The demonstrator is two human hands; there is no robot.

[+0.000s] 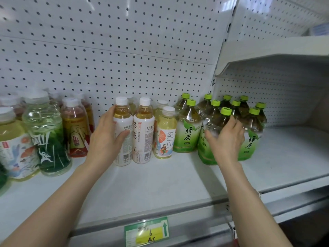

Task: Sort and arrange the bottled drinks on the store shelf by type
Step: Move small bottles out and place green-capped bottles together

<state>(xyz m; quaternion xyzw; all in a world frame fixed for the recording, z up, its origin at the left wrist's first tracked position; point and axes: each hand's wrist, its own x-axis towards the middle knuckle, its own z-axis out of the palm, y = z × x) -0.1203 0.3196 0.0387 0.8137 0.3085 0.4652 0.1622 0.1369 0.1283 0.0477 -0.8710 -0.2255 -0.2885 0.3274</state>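
Two hands are on the shelf (178, 180), each at a bottle. Your left hand (106, 139) grips the white-label tea bottle (124, 152) from its left side, fingers (110, 113) curled round the shoulder and thumb across the label. That bottle stands upright, touching a second white-label bottle (143, 134) on its right. Next along is an orange-slice bottle (166, 134), also upright.

Your right hand (227, 139) holds the front green tea bottle (213, 125) just under its lime cap, thumb on the left and fingers wrapped to the right. It stands at the front of a tight cluster of green tea bottles (188, 129) with the same lime caps, under a smaller upper shelf (267, 49).

Far left stand red-label bottles (75, 131) and a clear green bottle (49, 139). More sit behind them, perhaps of the same kinds, but they are too blurred to tell. A green price tag (146, 230) hangs on the shelf's front rail.
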